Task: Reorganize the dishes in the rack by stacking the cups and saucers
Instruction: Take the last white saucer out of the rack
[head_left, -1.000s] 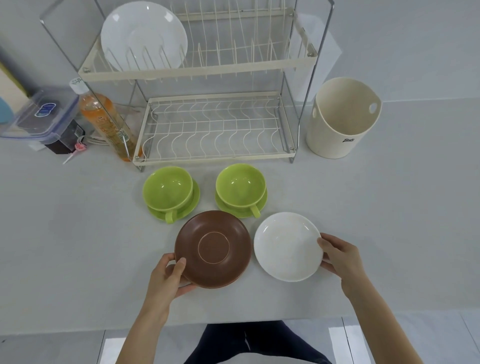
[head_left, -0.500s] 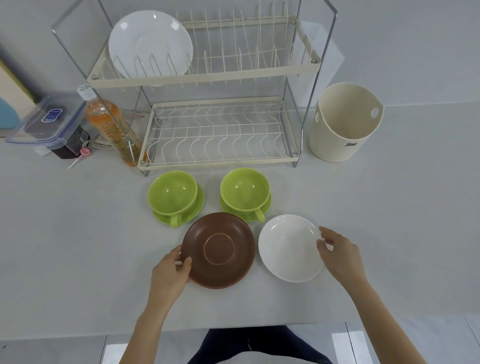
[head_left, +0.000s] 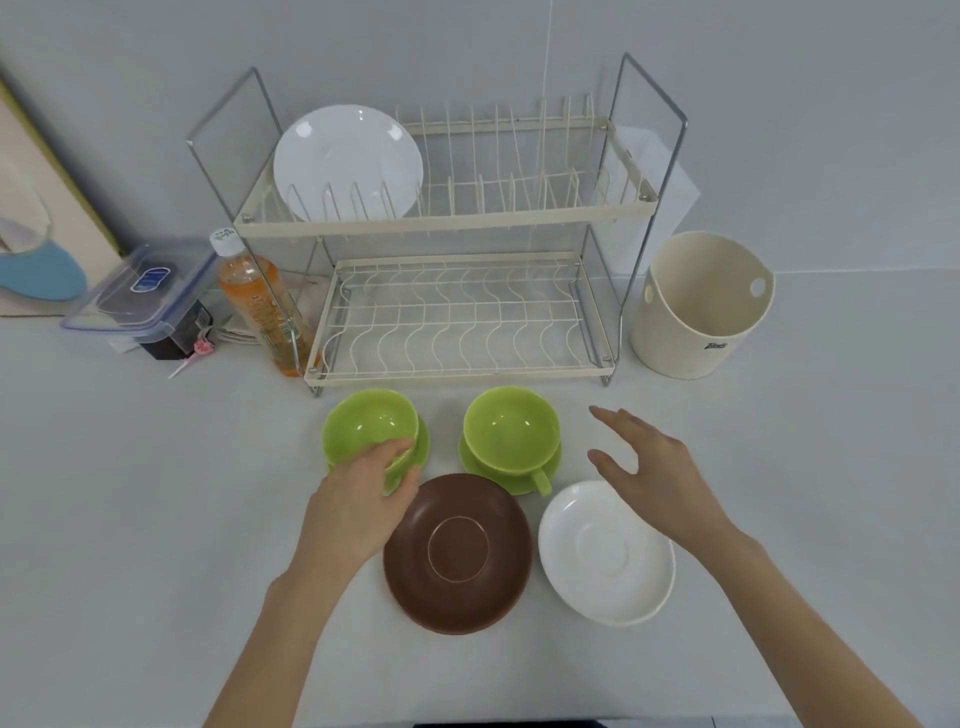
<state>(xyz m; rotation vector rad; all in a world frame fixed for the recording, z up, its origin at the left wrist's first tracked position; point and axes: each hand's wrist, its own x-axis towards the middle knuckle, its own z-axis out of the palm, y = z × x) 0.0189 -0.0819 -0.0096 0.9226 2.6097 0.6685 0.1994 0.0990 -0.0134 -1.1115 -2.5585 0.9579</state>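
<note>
- Green glaze fills the grasp of the left hand (head_left: 363, 499): its fingers curl over the near rim of the left cup (head_left: 370, 426) and pinch it at the handle side, which the hand hides.
- That left cup sits upright, mouth up, on a green saucer (head_left: 423, 447) of which only the right edge shows.
- Right hand (head_left: 644, 467) hangs above the worktop (head_left: 156, 493) with fingers spread and loose, holding nothing, fingertips aimed toward the right cup (head_left: 511, 431) but apart from it.
- This right cup stands upright on its own green saucer (head_left: 483, 470), handle pointing toward the person and slightly right.
- Nearer the person lie two flat saucers, face up: a brown saucer (head_left: 457, 553) in the middle and a white saucer (head_left: 605, 553) to its right, just beside each other; the right wrist crosses over the white one's far edge.
- Behind the cups stands the two-tier wire rack (head_left: 447, 218), its long axis running left to right; a white plate (head_left: 348, 161) stands on edge at the left of the top tier.
- Beside the rack: an orange bottle (head_left: 257, 301) and a clear lidded box (head_left: 143, 286) on the left, a cream tub (head_left: 701, 306) on the right.
</note>
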